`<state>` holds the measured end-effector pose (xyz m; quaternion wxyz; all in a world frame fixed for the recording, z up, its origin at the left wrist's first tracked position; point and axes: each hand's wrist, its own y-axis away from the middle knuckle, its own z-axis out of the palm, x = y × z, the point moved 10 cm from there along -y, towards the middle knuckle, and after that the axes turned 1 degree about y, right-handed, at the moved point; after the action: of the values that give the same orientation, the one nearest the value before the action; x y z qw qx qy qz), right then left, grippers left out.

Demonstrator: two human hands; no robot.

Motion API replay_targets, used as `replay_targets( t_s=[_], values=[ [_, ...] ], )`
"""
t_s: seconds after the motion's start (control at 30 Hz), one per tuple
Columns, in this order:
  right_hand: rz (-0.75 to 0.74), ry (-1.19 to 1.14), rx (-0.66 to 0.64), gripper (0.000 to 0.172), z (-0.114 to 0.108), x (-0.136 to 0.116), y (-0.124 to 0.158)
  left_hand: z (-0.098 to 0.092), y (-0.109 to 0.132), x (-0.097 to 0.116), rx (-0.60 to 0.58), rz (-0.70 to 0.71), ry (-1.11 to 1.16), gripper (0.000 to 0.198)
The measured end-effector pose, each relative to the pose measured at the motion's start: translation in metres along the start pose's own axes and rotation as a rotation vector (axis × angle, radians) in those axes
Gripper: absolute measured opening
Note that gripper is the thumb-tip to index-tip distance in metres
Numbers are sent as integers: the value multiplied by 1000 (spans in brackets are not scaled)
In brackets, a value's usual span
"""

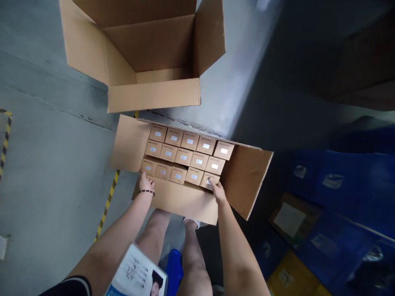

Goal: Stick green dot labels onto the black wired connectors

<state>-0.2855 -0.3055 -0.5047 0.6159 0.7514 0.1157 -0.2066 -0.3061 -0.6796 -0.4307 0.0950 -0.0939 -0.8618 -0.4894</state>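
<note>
An open cardboard carton (185,201) lies in front of my legs, its flaps folded outward. Inside, small brown boxes (183,157) with pale labels are packed in three rows. My left hand (146,183), with a beaded bracelet on its wrist, is at the carton's lower left corner, fingers curled beside the end box (148,167) of the nearest row. What those fingers grip is hidden. At the other end of that row, my right hand (218,191) has its fingers closed at a small box (207,179), partly covering its label.
Beyond the packed carton stands a larger open carton (154,94) with nothing visible on its bottom. Blue bins (348,176) and a yellow bin (290,275) are at the right. Yellow-black tape (107,205) marks the grey floor. An ID card (137,273) hangs in front of me.
</note>
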Motion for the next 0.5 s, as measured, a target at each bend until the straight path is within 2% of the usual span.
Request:
replay_targets(
  t_s=[0.1, 0.2, 0.27, 0.3, 0.37, 0.5],
  values=[
    [25, -34, 41, 51, -4, -1, -7, -22, -22, -11, 99, -191, 220, 58],
    [39, -72, 140, 63, -7, -7, 1, -23, -33, -11, 131, -297, 378, 62],
    [48, -110, 234, 70, -2, -7, 21, -22, -35, -10, 128, -335, 464, 61],
    [54, -137, 270, 68, 7, -6, 35, -22, -34, -9, 118, -348, 504, 60],
    [80, -205, 278, 56, 38, 0, 61, -19, -33, -8, 79, -362, 579, 61],
    [211, -343, 103, 34, 126, 14, 86, -3, -30, -7, -8, -389, 686, 70]
  ],
)
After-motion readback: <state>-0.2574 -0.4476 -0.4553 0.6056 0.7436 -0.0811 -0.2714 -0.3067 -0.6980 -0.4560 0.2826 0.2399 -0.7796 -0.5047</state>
